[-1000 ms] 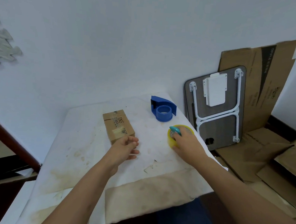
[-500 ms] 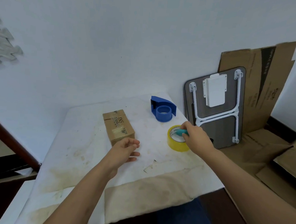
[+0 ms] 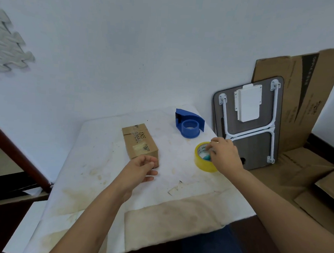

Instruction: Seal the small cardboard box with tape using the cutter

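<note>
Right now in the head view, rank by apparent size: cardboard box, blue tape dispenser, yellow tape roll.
1. cardboard box
2. blue tape dispenser
3. yellow tape roll, partly hidden by the right hand; dispenser and roll look close, so that order is unsure.

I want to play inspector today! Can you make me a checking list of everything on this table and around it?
Surface: white table, stained, with a beige patch near the front edge.
Job's things: small cardboard box shut, old tape on top; yellow tape roll lying flat, a small teal thing in its hole; blue tape cutter behind it, empty core.
Clutter: loose paper scrap.
Hands: left hand open, at the box's near end; right hand over the roll, fingers at its top edge.
Cables: nothing seen.
Surroundings: folded lap table and flat cardboard leaning on the wall; foam mats at left.
</note>
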Available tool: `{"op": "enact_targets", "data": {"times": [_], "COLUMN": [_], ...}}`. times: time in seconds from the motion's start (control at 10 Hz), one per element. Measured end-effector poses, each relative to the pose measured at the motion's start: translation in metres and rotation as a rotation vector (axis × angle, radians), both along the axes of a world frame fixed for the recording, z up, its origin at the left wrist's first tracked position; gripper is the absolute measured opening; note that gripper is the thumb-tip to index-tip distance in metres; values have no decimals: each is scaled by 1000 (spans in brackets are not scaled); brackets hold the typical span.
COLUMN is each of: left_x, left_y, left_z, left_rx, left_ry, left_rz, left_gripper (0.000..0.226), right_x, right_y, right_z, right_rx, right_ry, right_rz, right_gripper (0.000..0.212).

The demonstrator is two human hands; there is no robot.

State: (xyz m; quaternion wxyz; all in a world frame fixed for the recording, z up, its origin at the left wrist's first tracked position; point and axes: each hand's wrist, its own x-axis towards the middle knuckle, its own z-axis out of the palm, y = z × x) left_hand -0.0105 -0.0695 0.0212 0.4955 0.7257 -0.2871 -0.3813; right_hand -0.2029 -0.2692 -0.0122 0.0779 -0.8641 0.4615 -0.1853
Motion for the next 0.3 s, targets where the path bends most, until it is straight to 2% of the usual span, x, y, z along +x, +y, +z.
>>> {"op": "enact_targets", "data": {"times": [0.1, 0.2, 0.3], "left_x": [0, 2, 4], "left_y": [2, 6, 11], "left_z": [2, 4, 6], "left_rx": [5, -11, -33], "left_ry": [-2, 1, 10], "left_rz": [-7, -17, 3], "left_gripper": [20, 19, 19], "right_x": [4, 18, 40], "right_y": [1, 7, 20], "right_z": [9, 22, 38], "right_rx": [12, -47, -14], "right_ry": [-93, -184, -231], "right_rz": [5, 83, 184], "right_gripper": [21, 20, 21]}}
